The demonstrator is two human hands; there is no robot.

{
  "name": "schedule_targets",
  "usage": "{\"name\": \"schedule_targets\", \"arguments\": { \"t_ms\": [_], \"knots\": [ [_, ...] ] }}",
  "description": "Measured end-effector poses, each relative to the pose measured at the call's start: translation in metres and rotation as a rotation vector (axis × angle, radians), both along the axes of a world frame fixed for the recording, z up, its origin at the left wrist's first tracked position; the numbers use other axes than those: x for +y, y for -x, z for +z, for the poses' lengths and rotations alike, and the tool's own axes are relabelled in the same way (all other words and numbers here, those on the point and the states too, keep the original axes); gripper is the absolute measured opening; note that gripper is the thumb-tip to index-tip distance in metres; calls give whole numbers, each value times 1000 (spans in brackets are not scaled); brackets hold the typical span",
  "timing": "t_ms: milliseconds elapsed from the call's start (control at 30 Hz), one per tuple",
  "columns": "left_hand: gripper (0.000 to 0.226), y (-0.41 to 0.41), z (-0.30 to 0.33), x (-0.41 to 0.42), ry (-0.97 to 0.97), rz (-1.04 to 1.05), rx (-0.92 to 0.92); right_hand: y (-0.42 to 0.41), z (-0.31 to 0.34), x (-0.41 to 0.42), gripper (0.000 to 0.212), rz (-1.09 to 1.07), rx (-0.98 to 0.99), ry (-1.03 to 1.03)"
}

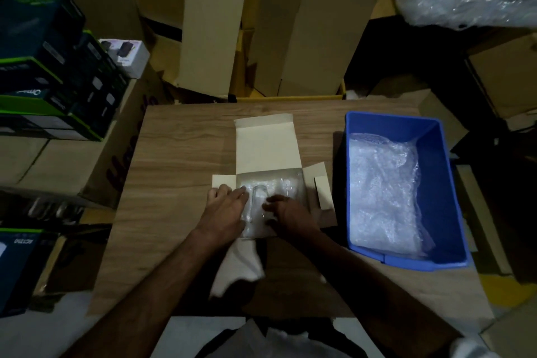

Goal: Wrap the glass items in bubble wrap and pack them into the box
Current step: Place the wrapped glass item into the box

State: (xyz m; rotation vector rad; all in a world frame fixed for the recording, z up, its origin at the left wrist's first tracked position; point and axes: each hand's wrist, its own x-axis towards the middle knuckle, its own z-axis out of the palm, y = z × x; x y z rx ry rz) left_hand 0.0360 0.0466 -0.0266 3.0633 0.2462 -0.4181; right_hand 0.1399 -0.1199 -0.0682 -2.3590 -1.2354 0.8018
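Head view, looking down on a wooden table (180, 154) at the centre of the frame. A small cardboard box (263, 151) is seen lying open at mid-frame, its lid folded back toward the top of the picture and its side flaps spread to left and right. A glass item wrapped in bubble wrap (258, 197) is seen inside the box, its lower end reaching past the near edge. The left hand (225, 208) is laid flat on the wrapped item and the left flap, fingers straight and spread. The right hand (286, 212) is placed on the right part of the wrapped item with fingers curled; whether the wrap is gripped or merely pressed cannot be told. A blue plastic bin (436, 183) is shown at the right of the table, just beside the box, holding loose bubble wrap (383, 192). Large cardboard cartons (305, 29) are stacked beyond the table at the top of the frame, and dark printed boxes (49, 81) are piled at the upper left.
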Motion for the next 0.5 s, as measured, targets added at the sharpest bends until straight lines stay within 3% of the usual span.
{"name": "schedule_targets", "arguments": {
  "t_ms": [167,267,500],
  "knots": [
    [63,5,18,-10,27,-11,-125,-3,22,-19,60,45,-126,-56],
    [61,1,25,-23,57,2,-140,-5,35,-42,58,-85,-230,-232],
    [60,-44,38,-92,284,60,-289,-25,60,-111,58,-350,-399,-285]
  ]
}}
